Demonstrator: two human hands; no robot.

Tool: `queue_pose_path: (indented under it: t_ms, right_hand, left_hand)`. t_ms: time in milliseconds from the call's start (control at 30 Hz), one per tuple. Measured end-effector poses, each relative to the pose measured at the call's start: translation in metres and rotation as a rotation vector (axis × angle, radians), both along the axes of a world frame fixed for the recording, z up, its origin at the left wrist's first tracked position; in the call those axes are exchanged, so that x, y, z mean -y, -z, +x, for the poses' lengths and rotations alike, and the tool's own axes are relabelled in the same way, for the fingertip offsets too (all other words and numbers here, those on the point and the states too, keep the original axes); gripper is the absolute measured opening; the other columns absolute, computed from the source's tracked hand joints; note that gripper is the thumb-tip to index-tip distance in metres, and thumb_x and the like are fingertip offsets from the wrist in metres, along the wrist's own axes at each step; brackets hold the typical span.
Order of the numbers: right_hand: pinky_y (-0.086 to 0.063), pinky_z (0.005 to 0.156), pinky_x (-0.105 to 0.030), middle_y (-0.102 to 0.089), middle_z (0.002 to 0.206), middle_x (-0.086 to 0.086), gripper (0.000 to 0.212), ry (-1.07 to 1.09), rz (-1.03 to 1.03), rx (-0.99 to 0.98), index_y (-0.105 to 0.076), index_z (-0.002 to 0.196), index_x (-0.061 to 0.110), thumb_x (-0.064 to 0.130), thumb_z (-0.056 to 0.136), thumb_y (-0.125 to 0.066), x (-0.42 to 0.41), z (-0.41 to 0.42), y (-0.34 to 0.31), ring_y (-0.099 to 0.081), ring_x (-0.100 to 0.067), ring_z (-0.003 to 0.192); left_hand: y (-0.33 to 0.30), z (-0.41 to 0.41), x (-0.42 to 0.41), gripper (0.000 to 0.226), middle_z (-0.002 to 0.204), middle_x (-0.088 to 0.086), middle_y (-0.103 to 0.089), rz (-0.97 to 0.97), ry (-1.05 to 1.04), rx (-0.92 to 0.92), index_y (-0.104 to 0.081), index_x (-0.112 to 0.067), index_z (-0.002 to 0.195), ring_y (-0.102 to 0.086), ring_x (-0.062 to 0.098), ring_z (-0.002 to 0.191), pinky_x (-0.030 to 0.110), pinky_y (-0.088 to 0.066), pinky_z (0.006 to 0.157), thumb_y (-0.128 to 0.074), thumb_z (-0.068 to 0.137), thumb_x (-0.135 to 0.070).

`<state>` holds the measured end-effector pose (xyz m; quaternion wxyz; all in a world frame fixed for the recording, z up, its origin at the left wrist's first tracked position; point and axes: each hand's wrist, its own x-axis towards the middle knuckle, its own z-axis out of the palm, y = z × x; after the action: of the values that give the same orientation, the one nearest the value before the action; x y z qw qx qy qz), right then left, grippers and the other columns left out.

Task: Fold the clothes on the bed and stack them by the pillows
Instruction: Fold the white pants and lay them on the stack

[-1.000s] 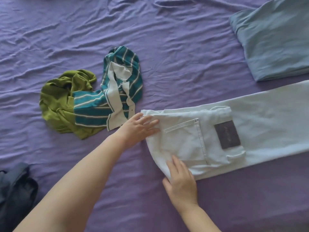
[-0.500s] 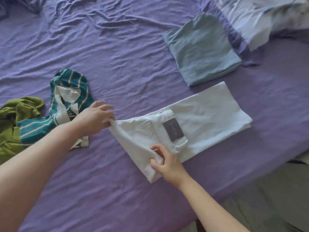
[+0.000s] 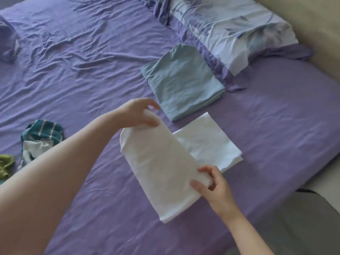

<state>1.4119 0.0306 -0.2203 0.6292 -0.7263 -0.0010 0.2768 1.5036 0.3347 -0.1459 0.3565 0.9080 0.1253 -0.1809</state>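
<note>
The right hand (image 3: 213, 186) pinched the near corner of the white jeans (image 3: 161, 170), thumb on top and fingers curled beneath. The left hand (image 3: 137, 115) gripped the far corner the same way. Half a second earlier the waist end had only begun to rise, its pocket and dark patch showing; now that end was lifted and swung over the lower layer, which lay flat on the purple bed (image 3: 276, 126), and the pocket and patch were hidden. Just beyond lay the folded blue garment (image 3: 182, 81), touching the patterned pillow (image 3: 230, 28). At the left, the striped shirt (image 3: 41, 137) was partly covered by the forearm, and the green garment (image 3: 5, 165) was cut off by the frame edge.
</note>
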Motion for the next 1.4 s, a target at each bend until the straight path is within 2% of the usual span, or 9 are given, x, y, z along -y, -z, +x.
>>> queue_pose_path:
  t_ms: [67, 233, 433, 633, 767, 967, 1067, 1200, 1400]
  right_hand:
    - [-0.049, 0.071, -0.018, -0.064, 0.097, 0.015, 0.036, 0.075, -0.04, 0.048, -0.057, 0.095, 0.039, 0.02, 0.074, -0.079, 0.017, 0.014, 0.003, -0.06, -0.008, 0.087]
    - [-0.047, 0.072, -0.01, -0.062, 0.102, 0.021, 0.043, 0.198, -0.142, 0.118, -0.053, 0.104, 0.044, 0.017, 0.078, -0.073, 0.064, 0.071, 0.018, -0.06, 0.001, 0.091]
    - [-0.037, 0.088, -0.019, -0.057, 0.122, 0.004, 0.046, 0.003, -0.415, 0.152, -0.049, 0.127, 0.02, 0.011, 0.085, -0.065, 0.094, 0.135, 0.063, -0.052, -0.012, 0.112]
    - [-0.035, 0.097, -0.031, -0.053, 0.13, -0.006, 0.052, -0.157, -0.615, 0.313, -0.046, 0.132, 0.012, 0.017, 0.084, -0.064, 0.09, 0.15, 0.078, -0.048, -0.024, 0.119]
    - [-0.035, 0.093, -0.028, -0.053, 0.132, -0.008, 0.053, -0.255, -0.655, 0.194, -0.041, 0.134, 0.011, 0.028, 0.088, -0.061, 0.082, 0.169, 0.084, -0.048, -0.026, 0.121]
    - [-0.039, 0.079, -0.028, -0.057, 0.123, -0.007, 0.058, -0.388, -0.688, 0.029, -0.042, 0.121, 0.012, 0.037, 0.078, -0.071, 0.075, 0.193, 0.088, -0.054, -0.024, 0.111]
    - [-0.038, 0.08, -0.025, -0.057, 0.123, -0.005, 0.075, -0.364, -0.666, -0.04, -0.039, 0.131, 0.014, 0.04, 0.071, -0.076, 0.069, 0.194, 0.089, -0.055, -0.022, 0.11]
    - [-0.043, 0.086, -0.033, -0.057, 0.121, -0.01, 0.071, -0.368, -0.737, -0.041, -0.038, 0.127, 0.012, 0.036, 0.072, -0.076, 0.064, 0.19, 0.087, -0.054, -0.028, 0.111]
    - [-0.039, 0.087, -0.033, -0.053, 0.128, -0.01, 0.062, -0.379, -0.768, 0.007, -0.037, 0.131, 0.012, 0.029, 0.08, -0.068, 0.054, 0.179, 0.08, -0.05, -0.03, 0.116]
  left_hand:
    - [0.001, 0.03, 0.029, 0.049, 0.095, -0.01, -0.057, -0.015, 0.03, 0.043, -0.059, -0.037, 0.115, -0.055, 0.006, 0.082, 0.002, -0.037, 0.063, -0.079, 0.072, -0.027]
    - [0.017, 0.106, 0.102, 0.074, 0.104, -0.005, -0.055, 0.04, 0.084, 0.17, -0.041, -0.035, 0.136, -0.055, 0.013, 0.098, 0.013, -0.033, 0.076, -0.077, 0.071, -0.031]
    - [0.087, 0.144, 0.153, 0.089, 0.144, 0.013, -0.036, 0.137, 0.168, -0.005, -0.017, -0.023, 0.149, -0.041, 0.029, 0.128, 0.036, -0.036, 0.103, -0.073, 0.08, -0.027]
    - [0.148, 0.075, 0.181, 0.055, 0.159, 0.009, -0.002, 0.574, 0.129, 0.125, -0.026, -0.03, 0.147, 0.001, 0.028, 0.146, 0.049, 0.005, 0.115, -0.044, 0.095, -0.035]
    - [0.172, 0.005, 0.187, 0.05, 0.155, 0.004, -0.025, 0.589, 0.051, 0.266, -0.042, -0.03, 0.141, -0.017, 0.031, 0.144, 0.058, -0.009, 0.115, -0.035, 0.093, -0.044]
    - [0.174, -0.043, 0.177, 0.056, 0.156, -0.003, -0.017, 0.616, -0.022, 0.165, -0.033, -0.035, 0.144, -0.011, 0.024, 0.145, 0.057, -0.007, 0.113, -0.031, 0.091, -0.056]
    - [0.166, -0.056, 0.175, 0.062, 0.156, -0.002, -0.01, 0.602, -0.16, 0.013, -0.02, -0.04, 0.145, -0.004, 0.026, 0.146, 0.058, -0.003, 0.111, -0.025, 0.089, -0.064]
    - [0.16, -0.074, 0.171, 0.081, 0.155, -0.003, 0.027, 0.425, -0.471, -0.213, 0.026, -0.051, 0.135, 0.025, 0.021, 0.143, 0.055, -0.003, 0.115, -0.026, 0.08, -0.079]
    - [0.142, -0.08, 0.165, 0.106, 0.143, 0.016, -0.033, 0.062, -0.955, -0.13, 0.0, -0.029, 0.15, -0.034, 0.035, 0.129, 0.044, -0.033, 0.105, -0.067, 0.074, -0.059]
